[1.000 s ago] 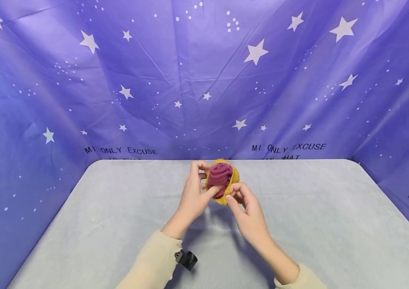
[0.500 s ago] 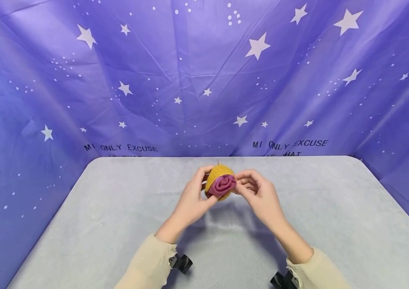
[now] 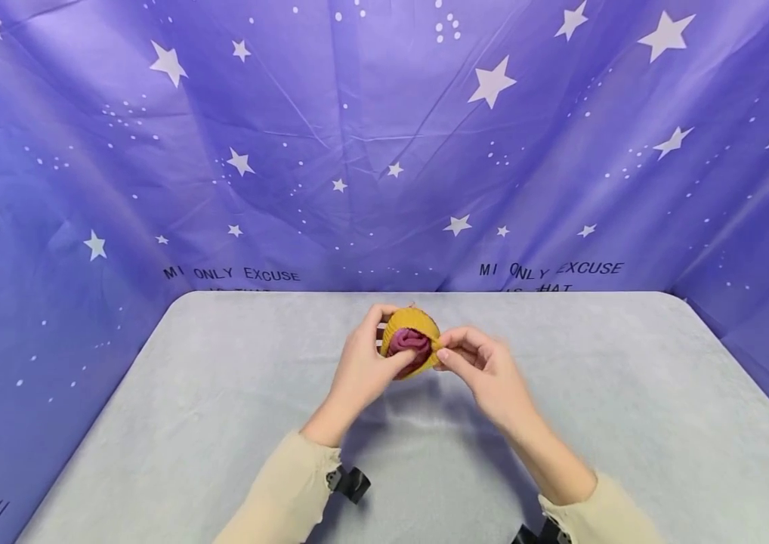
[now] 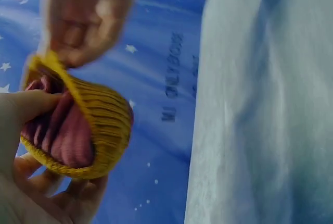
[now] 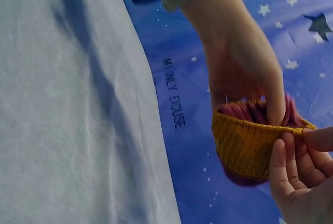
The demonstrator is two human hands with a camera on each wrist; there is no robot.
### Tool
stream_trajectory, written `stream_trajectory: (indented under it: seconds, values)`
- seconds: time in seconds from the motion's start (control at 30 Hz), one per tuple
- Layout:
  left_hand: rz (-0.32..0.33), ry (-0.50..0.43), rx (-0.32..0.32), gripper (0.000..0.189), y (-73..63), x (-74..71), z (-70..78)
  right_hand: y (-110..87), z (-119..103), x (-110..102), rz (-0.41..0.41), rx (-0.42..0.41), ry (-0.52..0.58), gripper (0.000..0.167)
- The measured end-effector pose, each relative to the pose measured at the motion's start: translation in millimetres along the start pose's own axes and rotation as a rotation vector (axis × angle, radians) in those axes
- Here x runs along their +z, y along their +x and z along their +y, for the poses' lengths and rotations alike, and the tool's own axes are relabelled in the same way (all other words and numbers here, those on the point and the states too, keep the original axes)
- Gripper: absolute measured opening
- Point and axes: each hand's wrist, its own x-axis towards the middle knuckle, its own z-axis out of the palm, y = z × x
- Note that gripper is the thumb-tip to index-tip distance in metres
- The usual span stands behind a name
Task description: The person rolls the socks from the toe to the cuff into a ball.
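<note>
A rolled sock (image 3: pixel 409 341) is held above the table in the head view, its maroon fabric coiled inside a mustard ribbed cuff (image 4: pixel 106 114). My left hand (image 3: pixel 362 366) grips it from the left, thumb pushed into the maroon roll and fingers behind the cuff. From the right, my right hand (image 3: pixel 488 372) pinches the cuff's rim between thumb and fingertips, and in the left wrist view that rim is pulled out to a point. The right wrist view shows the cuff's mouth partly stretched away from the roll, with maroon showing beneath the cuff too.
A table (image 3: pixel 221 423) with a pale grey cloth lies under both hands. Purple star-printed curtains (image 3: pixel 330 151) hang behind it and along both sides. Black wrist cameras (image 3: pixel 350 483) sit at the sleeve cuffs.
The sock has turned in my hands, its coil facing right half a second ago and more toward me now. My right hand now pulls the rim outward at the right.
</note>
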Motion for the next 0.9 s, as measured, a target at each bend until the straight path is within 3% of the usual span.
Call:
stream_trajectory:
  seconds: [0.3, 0.4, 0.53, 0.6, 0.73, 0.9]
  values:
    - [0.06, 0.235, -0.041, 0.049, 9.6, 4.1, -3.5, -14.4, 3, 11, -0.018, -0.102, -0.03, 0.013]
    - [-0.004, 0.19, -0.031, 0.05, 8.7, 4.0, -1.6, -11.3, 6, 12, 0.008, -0.048, 0.023, 0.015]
    - [-0.149, 0.014, -0.028, 0.053, 3.7, -1.4, 2.6, -3.6, 11, 12, 0.079, 0.043, 0.108, 0.012]
    - [-0.183, -0.043, -0.033, 0.054, 1.6, -4.5, 4.3, -1.2, 12, 12, 0.108, 0.058, 0.129, 0.01]
    - [-0.133, -0.026, -0.047, 0.049, 0.8, -7.2, 2.5, -1.7, 12, 13, 0.09, 0.012, 0.092, 0.01]
    - [-0.008, 0.191, -0.069, 0.043, 5.9, -7.5, -6.3, -11.1, 14, 24, 0.016, -0.11, -0.039, 0.009]
